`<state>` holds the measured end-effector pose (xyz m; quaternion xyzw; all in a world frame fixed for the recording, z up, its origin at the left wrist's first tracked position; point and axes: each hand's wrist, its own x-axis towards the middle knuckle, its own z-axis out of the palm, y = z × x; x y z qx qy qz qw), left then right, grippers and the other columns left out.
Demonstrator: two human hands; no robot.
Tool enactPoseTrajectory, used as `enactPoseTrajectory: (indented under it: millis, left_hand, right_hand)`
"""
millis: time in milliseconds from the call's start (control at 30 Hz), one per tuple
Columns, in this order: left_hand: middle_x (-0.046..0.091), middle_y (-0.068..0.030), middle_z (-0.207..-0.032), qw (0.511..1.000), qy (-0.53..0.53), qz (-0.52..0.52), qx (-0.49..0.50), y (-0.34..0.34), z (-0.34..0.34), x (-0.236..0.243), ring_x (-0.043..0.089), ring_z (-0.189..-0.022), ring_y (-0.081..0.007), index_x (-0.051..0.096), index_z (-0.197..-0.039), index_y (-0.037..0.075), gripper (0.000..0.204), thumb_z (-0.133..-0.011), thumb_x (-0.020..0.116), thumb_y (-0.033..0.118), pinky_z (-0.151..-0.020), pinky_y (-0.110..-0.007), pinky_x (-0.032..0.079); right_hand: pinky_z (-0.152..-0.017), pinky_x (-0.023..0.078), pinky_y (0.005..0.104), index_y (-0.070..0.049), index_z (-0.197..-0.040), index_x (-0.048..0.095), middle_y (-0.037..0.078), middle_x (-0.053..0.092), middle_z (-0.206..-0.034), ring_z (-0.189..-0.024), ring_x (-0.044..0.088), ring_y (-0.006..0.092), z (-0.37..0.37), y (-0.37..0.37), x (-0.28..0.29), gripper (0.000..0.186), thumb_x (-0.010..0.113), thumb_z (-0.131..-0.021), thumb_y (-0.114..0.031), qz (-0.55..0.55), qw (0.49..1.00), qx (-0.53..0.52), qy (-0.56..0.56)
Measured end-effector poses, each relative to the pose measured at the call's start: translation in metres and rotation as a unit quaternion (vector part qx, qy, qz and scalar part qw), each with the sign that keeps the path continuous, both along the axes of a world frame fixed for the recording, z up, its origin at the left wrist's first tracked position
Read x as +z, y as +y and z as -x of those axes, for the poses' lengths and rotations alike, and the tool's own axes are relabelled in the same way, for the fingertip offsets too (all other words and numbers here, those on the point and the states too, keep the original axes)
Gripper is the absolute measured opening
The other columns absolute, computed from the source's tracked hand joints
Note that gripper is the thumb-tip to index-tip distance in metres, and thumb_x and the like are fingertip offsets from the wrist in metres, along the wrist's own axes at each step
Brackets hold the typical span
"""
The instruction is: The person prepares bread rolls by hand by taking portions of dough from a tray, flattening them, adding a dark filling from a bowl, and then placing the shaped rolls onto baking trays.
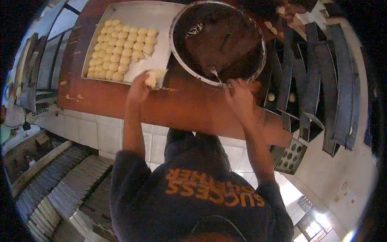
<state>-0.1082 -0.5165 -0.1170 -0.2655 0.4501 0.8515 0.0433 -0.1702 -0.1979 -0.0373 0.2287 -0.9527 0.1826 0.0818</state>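
My left hand (139, 89) is closed on a pale, flattened piece of dough (151, 80) at the near edge of a shallow metal tray (163, 12). Rows of round dough balls (115, 46) fill the tray's left and middle. At the near rim of a big round basin (172, 42), my right hand (240, 97) grips a metal spoon (216, 75). The spoon's head rests on or in the dark brown filling (225, 44); its handle runs back into my fingers. Whether the spoon carries any filling is too small to tell.
Tray and basin stand on a reddish-brown wooden table (185, 105). Several long dark metal tins (314, 80) crowd its right side, a few with pale dough balls inside. A muffin pan (291, 156) sits lower right. Another person's hand (288, 11) shows at the far right.
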Motion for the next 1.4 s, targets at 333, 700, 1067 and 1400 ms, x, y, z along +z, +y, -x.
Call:
enactPoseTrajectory:
  millis: [333,700,1067,1400]
  left_hand:
    - [0.055,-0.0084,-0.096,0.989,-0.012,0.044,-0.138,0.106,-0.098,0.004,0.058,-0.081,-0.0245,0.046,-0.104,0.008,0.026,-0.078,0.051,0.003,-0.059,-0.034,0.050]
    - [0.056,-0.0158,-0.095,0.704,0.083,0.687,-0.160,0.205,-0.118,-0.084,0.053,-0.091,-0.0313,0.061,-0.083,0.005,0.018,-0.070,0.061,0.016,-0.071,-0.040,0.047]
    - [0.060,-0.0101,-0.095,0.988,-0.027,0.117,-0.096,0.176,-0.069,-0.059,0.059,-0.083,-0.0235,0.056,-0.104,0.001,0.037,-0.079,0.060,0.029,-0.070,-0.037,0.049]
    - [0.055,-0.0120,-0.105,0.984,0.098,-0.132,0.068,0.257,0.025,0.063,0.054,-0.097,-0.0228,0.049,-0.109,0.001,0.029,-0.087,0.049,0.020,-0.084,-0.036,0.047]
  right_hand:
    - [-0.066,0.049,0.0461,-0.002,-0.083,0.057,0.018,0.059,-0.088,-0.078,0.059,0.0362,0.059,0.001,-0.006,0.017,0.055,-0.072,-0.015,-0.231,0.969,0.019,-0.091]
    - [-0.064,0.051,0.0445,-0.001,-0.083,0.062,0.021,0.060,-0.085,-0.077,0.061,0.0355,0.130,0.030,-0.036,0.018,0.052,-0.072,-0.012,-0.339,0.911,0.192,-0.133]
    - [-0.057,0.044,0.0328,0.001,-0.084,0.061,0.015,0.060,-0.072,-0.066,0.059,0.0230,0.133,0.046,-0.001,0.018,0.057,-0.073,-0.012,-0.036,0.844,0.352,-0.403]
    - [-0.064,0.048,0.0364,-0.008,-0.097,0.060,0.011,0.057,-0.087,-0.075,0.058,0.0252,0.031,0.093,0.002,0.029,0.055,-0.069,-0.005,0.197,0.968,0.149,-0.040]
